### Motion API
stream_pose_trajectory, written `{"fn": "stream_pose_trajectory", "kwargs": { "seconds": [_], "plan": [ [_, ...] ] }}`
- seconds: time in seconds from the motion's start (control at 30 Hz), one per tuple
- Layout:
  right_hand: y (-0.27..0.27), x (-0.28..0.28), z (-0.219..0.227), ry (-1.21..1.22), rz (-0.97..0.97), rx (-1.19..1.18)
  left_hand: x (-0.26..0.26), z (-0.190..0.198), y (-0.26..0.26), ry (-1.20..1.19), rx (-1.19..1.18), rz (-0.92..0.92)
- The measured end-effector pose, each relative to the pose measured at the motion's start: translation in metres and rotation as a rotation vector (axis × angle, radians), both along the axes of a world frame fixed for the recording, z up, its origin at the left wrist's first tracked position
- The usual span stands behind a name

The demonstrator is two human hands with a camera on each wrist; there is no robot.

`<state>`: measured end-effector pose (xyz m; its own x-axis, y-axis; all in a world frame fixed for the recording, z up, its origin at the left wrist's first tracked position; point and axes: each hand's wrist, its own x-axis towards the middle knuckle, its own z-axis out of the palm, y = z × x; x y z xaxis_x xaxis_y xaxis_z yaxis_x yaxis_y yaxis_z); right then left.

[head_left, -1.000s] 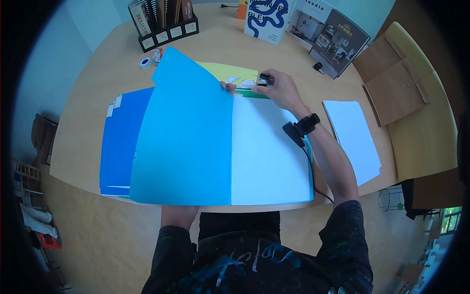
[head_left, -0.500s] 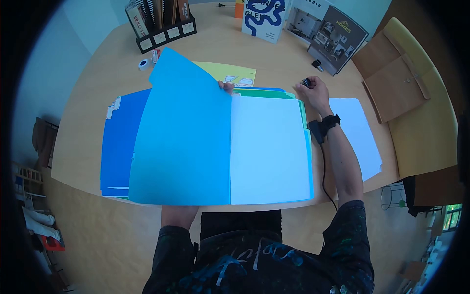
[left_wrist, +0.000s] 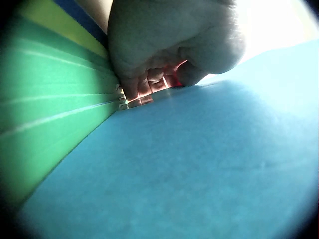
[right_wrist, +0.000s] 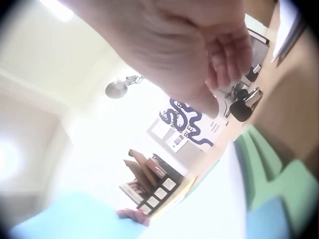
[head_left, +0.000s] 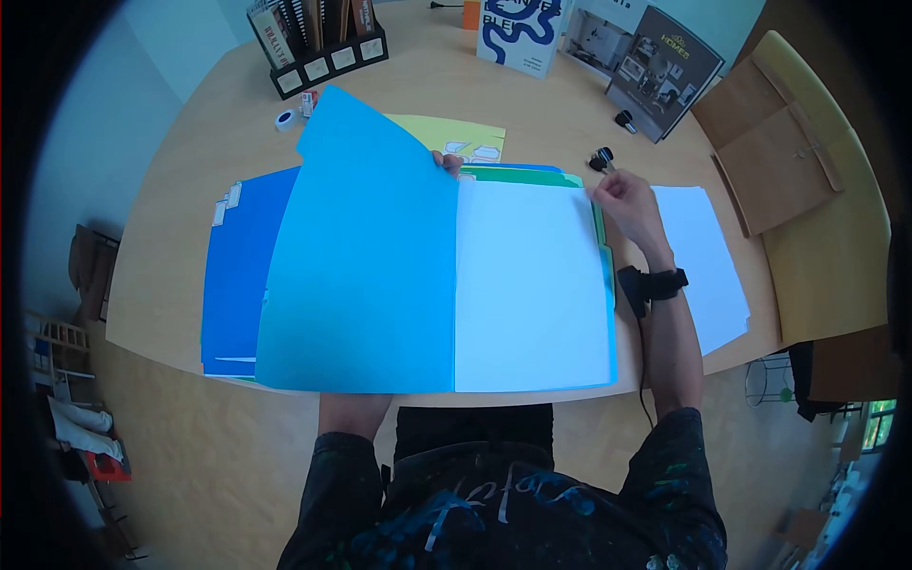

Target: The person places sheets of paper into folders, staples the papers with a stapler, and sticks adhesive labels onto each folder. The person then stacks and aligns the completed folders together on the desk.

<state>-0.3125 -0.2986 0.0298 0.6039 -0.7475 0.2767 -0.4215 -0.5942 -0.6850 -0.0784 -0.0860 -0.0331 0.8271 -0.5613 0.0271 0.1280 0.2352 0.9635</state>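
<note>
In the head view a light-blue folder (head_left: 366,256) stands spread at the table's front edge, its left cover raised. A white paper stack (head_left: 532,285) lies in its right half. My left hand (head_left: 447,163) is mostly behind the raised cover, its fingertips showing over the right edge. The left wrist view has that hand (left_wrist: 174,35) gripping the cover's edge with bent fingers. My right hand (head_left: 632,204), fingers loosely bent, hangs by the stack's upper right corner with nothing in it. Just beyond its fingers lies a small black item with a metal part (head_left: 600,160).
Blue folders (head_left: 237,285) lie at the left, under the raised cover. Green tabbed folders (head_left: 518,177) lie beneath the paper, near a yellow sheet (head_left: 456,133). At the right are loose white sheets (head_left: 703,256) and a brown envelope (head_left: 774,171). Books (head_left: 665,76) stand behind.
My right hand has carried the small black item from the folder's top to the table at the right and let go, then drawn back toward me. The left hand keeps its hold.
</note>
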Motion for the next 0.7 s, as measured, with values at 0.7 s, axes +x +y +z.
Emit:
{"fn": "stream_pose_trajectory", "kwargs": {
  "seconds": [0.7],
  "plan": [
    [0.000, -0.024, -0.046, -0.206, 0.203, 0.325, -0.001, 0.024, 0.013, -0.285, 0.118, -0.386]
  ]
}}
